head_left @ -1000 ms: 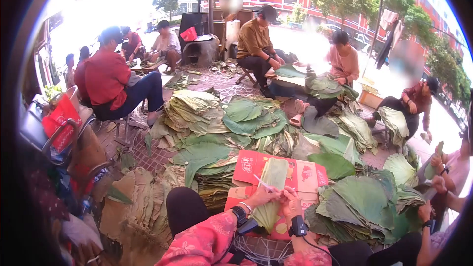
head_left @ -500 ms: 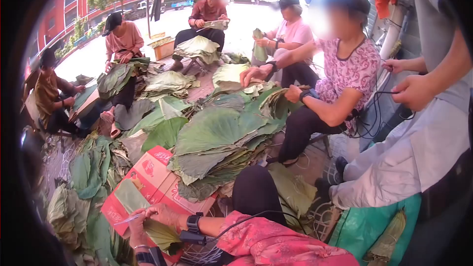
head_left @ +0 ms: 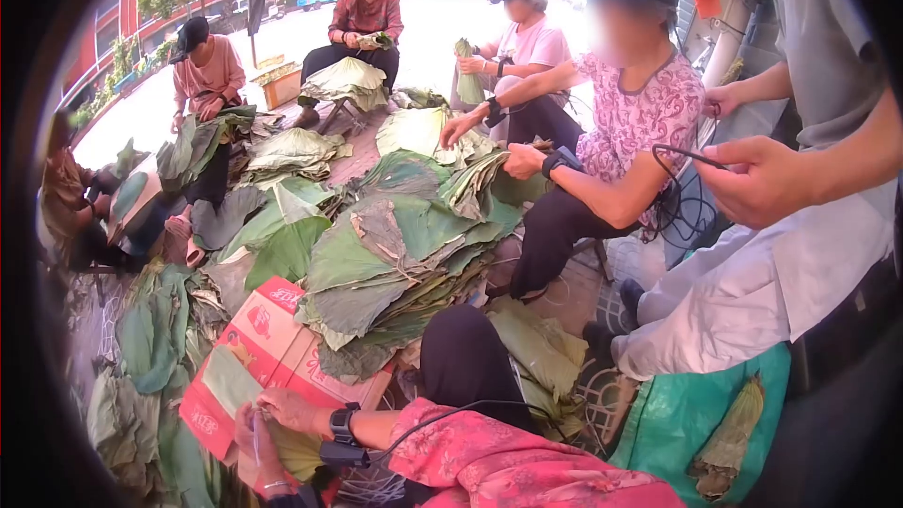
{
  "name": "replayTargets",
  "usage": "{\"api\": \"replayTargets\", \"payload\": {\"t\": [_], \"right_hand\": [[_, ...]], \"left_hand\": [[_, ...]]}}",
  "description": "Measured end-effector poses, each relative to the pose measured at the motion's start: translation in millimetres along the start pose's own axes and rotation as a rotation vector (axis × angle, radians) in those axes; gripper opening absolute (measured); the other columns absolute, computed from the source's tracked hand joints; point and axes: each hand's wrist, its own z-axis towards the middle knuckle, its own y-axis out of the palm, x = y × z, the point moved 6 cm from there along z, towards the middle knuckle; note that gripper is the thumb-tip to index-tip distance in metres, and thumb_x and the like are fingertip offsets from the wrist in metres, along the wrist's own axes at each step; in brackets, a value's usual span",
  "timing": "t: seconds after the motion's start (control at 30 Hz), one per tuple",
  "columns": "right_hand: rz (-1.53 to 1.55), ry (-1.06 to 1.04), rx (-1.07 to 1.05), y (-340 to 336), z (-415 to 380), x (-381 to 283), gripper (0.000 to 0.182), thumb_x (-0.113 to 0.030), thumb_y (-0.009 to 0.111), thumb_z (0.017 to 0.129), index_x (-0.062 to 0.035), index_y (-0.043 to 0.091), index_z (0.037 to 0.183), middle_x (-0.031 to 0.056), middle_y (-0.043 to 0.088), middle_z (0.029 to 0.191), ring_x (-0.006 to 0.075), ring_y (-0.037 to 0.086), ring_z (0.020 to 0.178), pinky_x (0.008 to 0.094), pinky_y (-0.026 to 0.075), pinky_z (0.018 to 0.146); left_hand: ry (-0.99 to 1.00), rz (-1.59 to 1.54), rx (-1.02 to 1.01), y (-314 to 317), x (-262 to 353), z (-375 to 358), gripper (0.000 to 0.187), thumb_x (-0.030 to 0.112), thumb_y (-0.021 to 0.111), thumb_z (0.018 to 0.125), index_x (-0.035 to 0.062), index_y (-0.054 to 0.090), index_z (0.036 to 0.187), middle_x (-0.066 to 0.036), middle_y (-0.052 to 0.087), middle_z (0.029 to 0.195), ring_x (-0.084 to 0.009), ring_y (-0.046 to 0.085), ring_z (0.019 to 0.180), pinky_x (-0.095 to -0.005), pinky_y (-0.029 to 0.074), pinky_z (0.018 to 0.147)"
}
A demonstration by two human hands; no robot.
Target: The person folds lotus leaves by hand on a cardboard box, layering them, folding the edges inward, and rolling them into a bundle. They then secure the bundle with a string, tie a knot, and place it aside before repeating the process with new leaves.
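Low in the head view, my left hand (head_left: 256, 442) is closed in a pinch, with a thin white strip (head_left: 256, 433) along its fingers. My right hand (head_left: 293, 409) grips a folded leaf bundle (head_left: 230, 380), whose flat pale-green end sticks out beyond the fingers and whose gathered yellow-green part (head_left: 297, 452) shows below them. Both hands meet around the bundle's middle, so the exact grip there is partly hidden. Beneath them lies a red printed cardboard sheet (head_left: 273, 334).
A large stack of big dried leaves (head_left: 395, 263) stands in front, with more leaves (head_left: 155, 329) at left. Several people sit around handling leaves. At right a standing person holds a black cable (head_left: 691, 155). A green sack (head_left: 687, 414) bears a tied leaf bundle (head_left: 732, 437).
The white strip, stretched out leftward before, now runs down along my left hand. My hands stay together on the bundle. A brownish leaf now shows atop the large stack. The view has shifted slightly.
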Motion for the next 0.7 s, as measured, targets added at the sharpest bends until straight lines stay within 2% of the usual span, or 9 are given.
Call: {"api": "replayTargets", "payload": {"t": [0.1,0.2,0.23,0.33,0.37,0.47,0.57,0.67,0.7], "right_hand": [[0.015,-0.001,-0.087,7,7,11,0.013,0.000,0.049,0.074,-0.0021,0.055,0.085,0.0168,0.060,0.079,0.0328,0.060,0.080,0.0384,0.046,0.067],[-0.015,0.058,-0.171,12,14,18,0.013,0.000,0.052,0.071,-0.0024,0.056,0.082,0.0148,0.061,0.074,0.0314,0.061,0.076,0.0380,0.047,0.066],[0.033,0.113,-0.203,13,18,21,0.014,-0.002,0.055,0.068,-0.0022,0.057,0.081,0.0136,0.062,0.073,0.0300,0.062,0.075,0.0378,0.047,0.065],[0.029,0.053,-0.184,10,21,8,0.013,-0.006,0.057,0.068,-0.0022,0.062,0.079,0.0156,0.064,0.074,0.0289,0.063,0.073,0.0362,0.048,0.062],[0.089,0.069,-0.179,11,22,8,0.017,-0.006,0.061,0.066,-0.0024,0.063,0.083,0.0145,0.065,0.077,0.0266,0.064,0.074,0.0349,0.049,0.063],[0.164,-0.028,-0.214,11,23,2,0.020,-0.005,0.062,0.064,-0.0019,0.063,0.084,0.0135,0.066,0.078,0.0232,0.064,0.074,0.0332,0.049,0.065],[0.272,-0.030,-0.304,14,25,7,0.022,-0.004,0.062,0.063,-0.0018,0.063,0.085,0.0125,0.066,0.077,0.0207,0.063,0.071,0.0331,0.048,0.063],[0.291,0.169,-0.389,17,23,14,0.021,-0.003,0.061,0.062,-0.0019,0.063,0.083,0.0124,0.065,0.073,0.0195,0.062,0.066,0.0332,0.047,0.060],[0.230,0.138,-0.362,14,25,12,0.018,-0.003,0.060,0.063,-0.0021,0.063,0.081,0.0127,0.064,0.072,0.0207,0.061,0.065,0.0338,0.047,0.059]], "left_hand": [[0.082,0.205,0.108,1,12,-5,0.012,0.008,0.050,0.083,0.0019,0.056,0.093,-0.014,0.058,0.079,-0.0243,0.056,0.071,-0.0329,0.043,0.066],[0.205,0.291,0.136,-1,0,-7,0.013,0.000,0.054,0.077,0.0021,0.059,0.088,-0.011,0.059,0.080,-0.0235,0.057,0.073,-0.0319,0.046,0.066],[0.273,0.255,0.133,-1,8,-5,0.007,-0.003,0.053,0.077,0.0017,0.055,0.081,-0.011,0.055,0.077,-0.0261,0.055,0.071,-0.0331,0.045,0.065],[0.343,0.288,0.186,-3,22,-5,0.006,-0.004,0.051,0.078,0.0013,0.054,0.079,-0.011,0.053,0.076,-0.0257,0.054,0.070,-0.0329,0.044,0.064],[0.310,0.284,0.186,-3,24,-5,0.006,-0.003,0.052,0.078,0.0015,0.055,0.081,-0.011,0.053,0.076,-0.0259,0.053,0.072,-0.0338,0.044,0.066],[0.286,0.316,0.212,-2,39,-7,0.007,-0.002,0.054,0.078,0.0017,0.056,0.083,-0.011,0.052,0.077,-0.0261,0.053,0.075,-0.0355,0.043,0.069],[0.260,0.257,0.199,-3,16,-6,0.009,-0.002,0.056,0.076,0.0022,0.058,0.085,-0.011,0.052,0.077,-0.0262,0.052,0.078,-0.0364,0.042,0.071],[0.299,0.344,0.240,-4,43,-6,0.008,-0.002,0.057,0.075,0.0021,0.058,0.082,-0.010,0.051,0.076,-0.0265,0.051,0.078,-0.0359,0.042,0.071],[0.283,0.334,0.238,-5,38,-6,0.007,-0.002,0.057,0.075,0.0020,0.057,0.081,-0.010,0.051,0.076,-0.0265,0.051,0.077,-0.0359,0.042,0.071]]}}
